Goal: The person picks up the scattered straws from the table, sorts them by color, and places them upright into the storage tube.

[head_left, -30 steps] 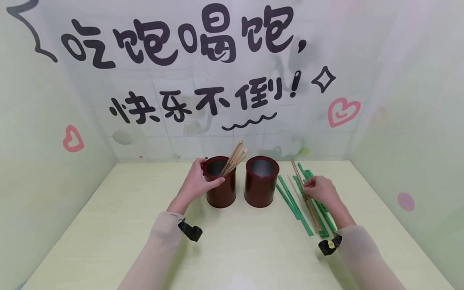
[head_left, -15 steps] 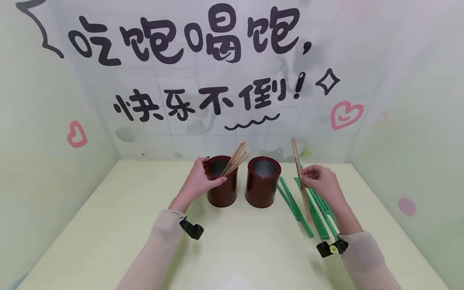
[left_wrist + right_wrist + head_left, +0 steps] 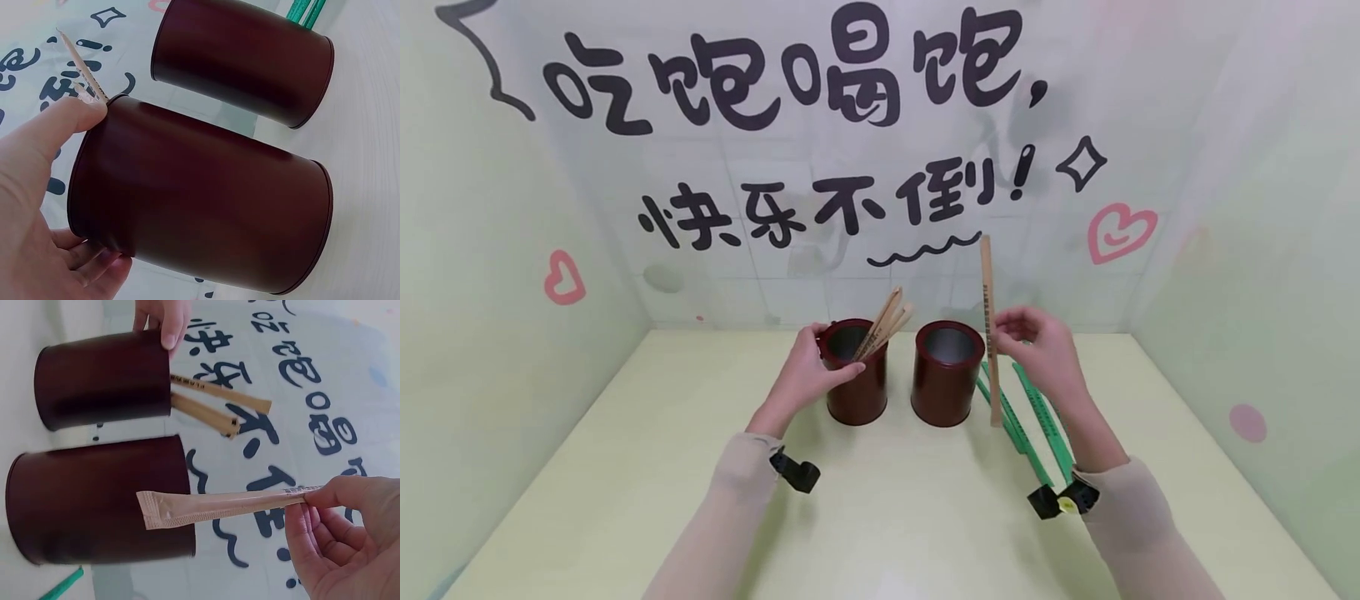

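My left hand (image 3: 805, 377) grips the rim of a dark red cylindrical holder (image 3: 859, 398), thumb at the front edge. Several brown paper-wrapped straws (image 3: 880, 329) lean out of that holder to the right. Between thumb and fingertips, my right hand (image 3: 1047, 354) pinches another brown paper-wrapped straw (image 3: 988, 308), held nearly upright just right of a second dark red holder (image 3: 942, 398). In the right wrist view, this straw's flat crimped end (image 3: 150, 510) appears in front of the second holder. No straws show in the second holder's opening in the head view.
Several green-wrapped straws (image 3: 1043, 421) lie on the pale table (image 3: 880, 508), right of the second holder and partly behind my right hand and wrist. A printed backdrop (image 3: 760, 283) with black characters stands close behind the holders, with side walls left and right.
My right hand has lifted the brown paper-wrapped straw from among the green ones and carried it up and left, turning it more upright. The left hand keeps its grip on the holder.
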The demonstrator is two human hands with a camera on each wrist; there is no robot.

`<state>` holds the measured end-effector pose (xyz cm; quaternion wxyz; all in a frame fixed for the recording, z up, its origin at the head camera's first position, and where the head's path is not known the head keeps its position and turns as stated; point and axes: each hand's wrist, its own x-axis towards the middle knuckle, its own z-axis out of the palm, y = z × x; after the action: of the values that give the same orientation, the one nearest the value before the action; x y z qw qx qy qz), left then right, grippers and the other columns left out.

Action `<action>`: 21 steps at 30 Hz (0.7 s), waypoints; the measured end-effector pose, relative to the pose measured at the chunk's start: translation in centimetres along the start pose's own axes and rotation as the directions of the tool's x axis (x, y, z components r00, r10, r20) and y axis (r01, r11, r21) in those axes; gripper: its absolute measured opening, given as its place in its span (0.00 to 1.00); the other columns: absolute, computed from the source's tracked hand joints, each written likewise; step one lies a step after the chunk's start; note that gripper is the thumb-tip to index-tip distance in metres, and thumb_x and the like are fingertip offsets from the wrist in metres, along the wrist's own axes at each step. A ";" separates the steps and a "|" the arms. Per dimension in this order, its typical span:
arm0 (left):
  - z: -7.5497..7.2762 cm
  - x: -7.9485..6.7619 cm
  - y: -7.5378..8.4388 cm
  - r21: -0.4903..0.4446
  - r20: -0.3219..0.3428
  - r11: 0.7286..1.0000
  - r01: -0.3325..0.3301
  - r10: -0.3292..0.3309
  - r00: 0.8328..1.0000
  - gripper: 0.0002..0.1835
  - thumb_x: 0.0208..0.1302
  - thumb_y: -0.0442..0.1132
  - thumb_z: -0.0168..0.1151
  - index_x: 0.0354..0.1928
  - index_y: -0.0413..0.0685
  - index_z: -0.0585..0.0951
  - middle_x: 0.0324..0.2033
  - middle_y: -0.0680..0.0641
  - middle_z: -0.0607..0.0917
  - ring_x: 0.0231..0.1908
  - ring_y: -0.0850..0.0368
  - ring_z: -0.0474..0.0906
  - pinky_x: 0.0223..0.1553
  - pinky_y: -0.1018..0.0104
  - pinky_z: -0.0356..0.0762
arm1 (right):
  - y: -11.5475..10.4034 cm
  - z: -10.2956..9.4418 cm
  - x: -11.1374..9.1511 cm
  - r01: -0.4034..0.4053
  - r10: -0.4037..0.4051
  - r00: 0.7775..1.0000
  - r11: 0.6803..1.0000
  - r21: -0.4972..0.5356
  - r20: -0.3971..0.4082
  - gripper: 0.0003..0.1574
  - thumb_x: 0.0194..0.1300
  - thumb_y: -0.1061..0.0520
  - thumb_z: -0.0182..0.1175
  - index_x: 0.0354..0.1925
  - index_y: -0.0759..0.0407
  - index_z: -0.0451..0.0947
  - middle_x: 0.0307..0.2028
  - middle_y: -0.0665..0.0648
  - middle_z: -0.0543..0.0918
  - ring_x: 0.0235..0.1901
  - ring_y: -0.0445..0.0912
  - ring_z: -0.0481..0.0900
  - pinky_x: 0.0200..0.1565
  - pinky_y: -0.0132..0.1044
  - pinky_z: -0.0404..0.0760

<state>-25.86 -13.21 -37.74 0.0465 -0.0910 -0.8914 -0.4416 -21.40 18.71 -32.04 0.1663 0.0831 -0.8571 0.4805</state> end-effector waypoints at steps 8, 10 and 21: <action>-0.2 0.3 -0.4 -0.003 0.002 1.000 -0.003 0.003 1.000 0.50 0.57 0.49 0.72 0.72 0.34 0.55 0.66 0.33 0.66 0.65 0.41 0.67 0.66 0.47 0.71 | -2.7 2.4 1.1 0.085 -0.078 0.996 0.986 0.143 -0.051 0.12 0.66 0.65 0.62 0.46 0.69 0.80 0.41 0.68 0.84 0.33 0.33 0.79 0.38 0.20 0.79; -0.2 0.4 -0.5 -0.006 -0.005 1.000 -0.009 0.009 1.000 0.50 0.57 0.49 0.72 0.72 0.34 0.55 0.66 0.33 0.66 0.65 0.41 0.67 0.66 0.47 0.71 | -3.0 3.0 1.4 0.101 -0.089 0.993 0.978 0.184 -0.071 0.11 0.65 0.65 0.62 0.46 0.69 0.80 0.41 0.68 0.84 0.32 0.33 0.80 0.38 0.21 0.80; 0.1 0.0 -0.4 -0.022 -0.013 1.000 0.015 -0.015 1.000 0.50 0.58 0.48 0.72 0.73 0.35 0.54 0.67 0.33 0.66 0.67 0.41 0.67 0.66 0.46 0.72 | -5.0 6.8 1.9 0.188 -0.134 0.977 0.908 0.374 -0.166 0.10 0.65 0.67 0.62 0.45 0.69 0.78 0.42 0.66 0.84 0.35 0.37 0.82 0.41 0.26 0.85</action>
<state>-25.91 -13.40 -38.07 0.0480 -0.0818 -0.8869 -0.4521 -23.09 10.30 -30.64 0.2437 0.1518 -0.7218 0.6297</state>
